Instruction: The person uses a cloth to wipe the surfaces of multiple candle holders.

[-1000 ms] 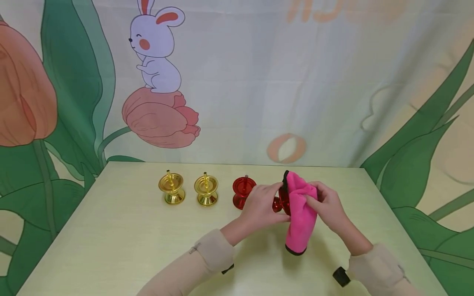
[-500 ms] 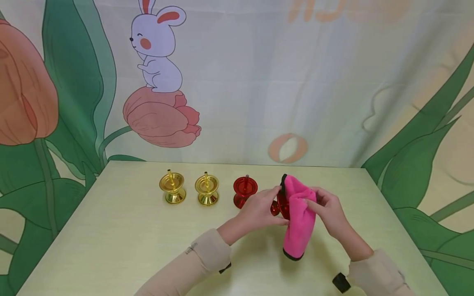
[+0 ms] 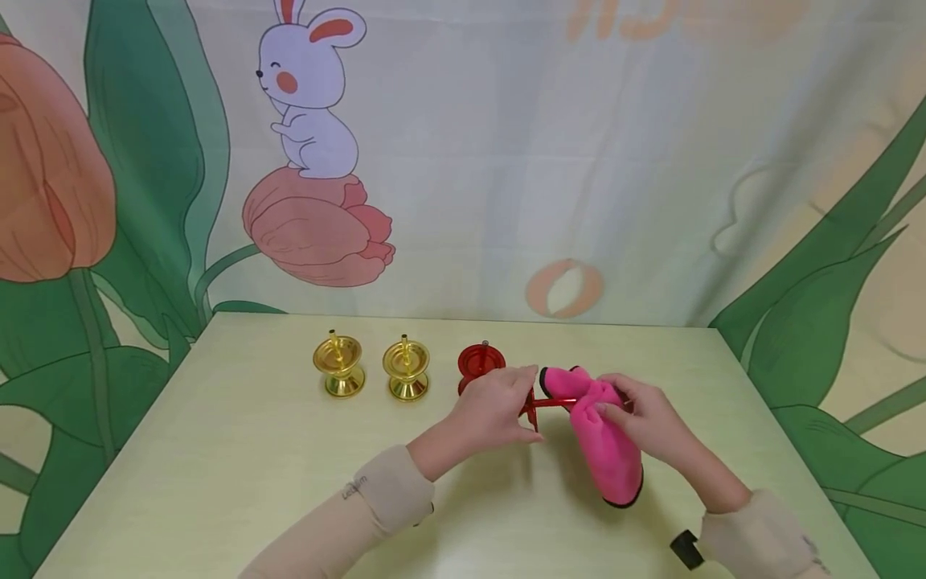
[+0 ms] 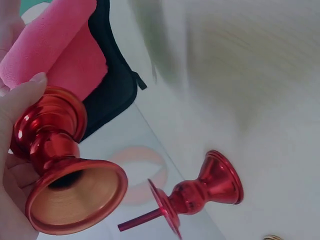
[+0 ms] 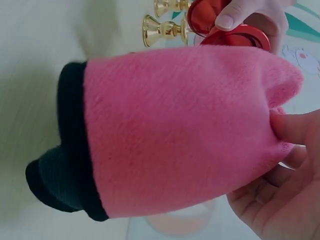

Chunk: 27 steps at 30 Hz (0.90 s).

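In the head view my left hand [image 3: 492,408] grips a shiny red candle holder [image 4: 55,142], tipped on its side. Its hollow base faces the left wrist camera, with the thumb on its body. A thin red spike [image 3: 555,402] runs rightward from its dish into a pink cloth [image 3: 608,454] with black edging. My right hand [image 3: 651,422] pinches that cloth, bunched around the spike's end; the spike tip is hidden inside. The cloth's lower part hangs down over the table, its dark underside showing in the right wrist view.
A second red candle holder [image 3: 481,359] stands upright just behind my left hand. To its left stand two gold candle holders [image 3: 340,366] in line with it. The pale table [image 3: 217,466] ends at a printed curtain [image 3: 463,201] behind.
The cloth has slid off the red dish toward the spike, so the dish edge and spike now show. My left hand has moved left with the candle holder, the right slightly right and down.
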Motion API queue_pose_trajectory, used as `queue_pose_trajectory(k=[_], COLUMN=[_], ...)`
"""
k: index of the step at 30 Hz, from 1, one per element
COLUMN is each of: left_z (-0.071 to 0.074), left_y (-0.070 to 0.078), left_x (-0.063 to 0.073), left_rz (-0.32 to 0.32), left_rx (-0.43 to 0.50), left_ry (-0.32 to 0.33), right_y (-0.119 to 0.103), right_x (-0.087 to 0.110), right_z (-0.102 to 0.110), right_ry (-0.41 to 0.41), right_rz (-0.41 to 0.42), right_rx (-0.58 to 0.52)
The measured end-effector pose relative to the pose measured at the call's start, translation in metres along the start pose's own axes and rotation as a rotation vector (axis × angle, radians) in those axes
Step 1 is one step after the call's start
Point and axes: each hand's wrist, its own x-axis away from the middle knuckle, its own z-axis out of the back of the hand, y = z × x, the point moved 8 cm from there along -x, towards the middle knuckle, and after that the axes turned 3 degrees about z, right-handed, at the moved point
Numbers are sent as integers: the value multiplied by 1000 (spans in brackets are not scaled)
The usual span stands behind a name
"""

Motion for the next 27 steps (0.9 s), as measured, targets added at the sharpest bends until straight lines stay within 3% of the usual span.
queue_pose_trajectory(k=[6,10,13,20,27], left_z=[-4,-2,-2,-8,-11], left_y=[12,17,18,3,-12], left_x=[-2,-2,0,2,5], left_rz=[-100,-134,-142,-105,-75], left_rx=[-84,-101,-83,137,244], left_ry=[-34,2,12,-46,-84], right_y=[-23,-41,-47,-61,-65], right_x=[2,4,6,15,21], right_z=[-9,-13,-18,-29,-35], right_ry=[-13,61,102,110,81], right_rz=[130,283,368,564,623], right_rx=[164,263,276,298,336])
